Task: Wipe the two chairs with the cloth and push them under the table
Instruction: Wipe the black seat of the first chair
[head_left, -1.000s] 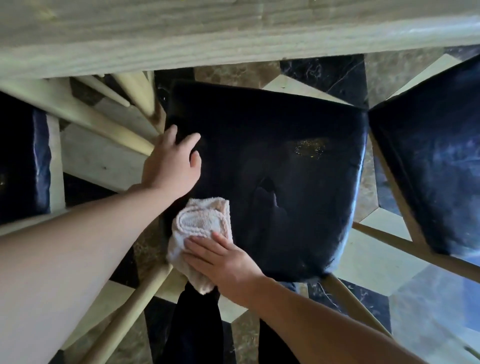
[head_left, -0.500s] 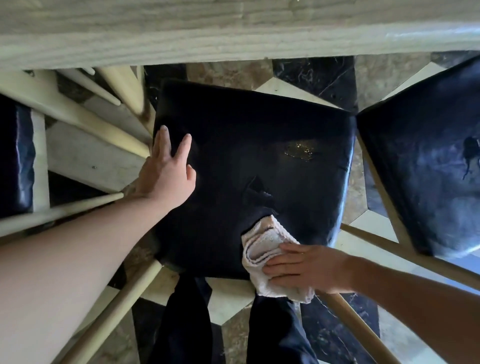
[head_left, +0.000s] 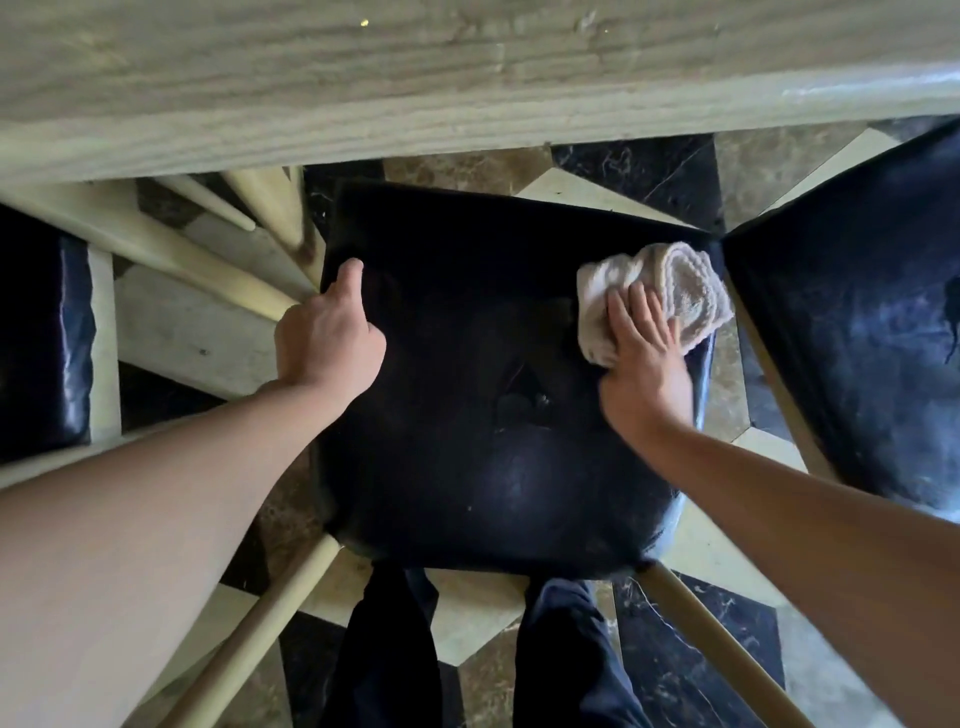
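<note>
Head view, looking down on the dark padded seat of the middle chair (head_left: 483, 405), which stands just short of the pale wooden table (head_left: 467, 78) across the far side. The right hand (head_left: 644, 364) lies with straight fingers flat on the folded white cloth (head_left: 675, 291), pressing it onto the seat's far right corner; the hand presses and does not clench. The left hand (head_left: 327, 338) steadies the seat at its far left edge, thumb up on the surface; whether its fingers curl under the rim cannot be told. The step in hand appears to be the wiping of this first seat, with the stroke at the far right limit. The next move likely calls for drawing the cloth back across the unwiped middle and near parts. A second chair (head_left: 857, 332) stands just beside on the right, its seat corner nearly touching, so sideways room there is slight. A third dark seat (head_left: 41, 338) lies at far left. The chair's pale legs (head_left: 727, 649) splay over the marble floor (head_left: 670, 166); the room under the table looks open ahead.
</note>
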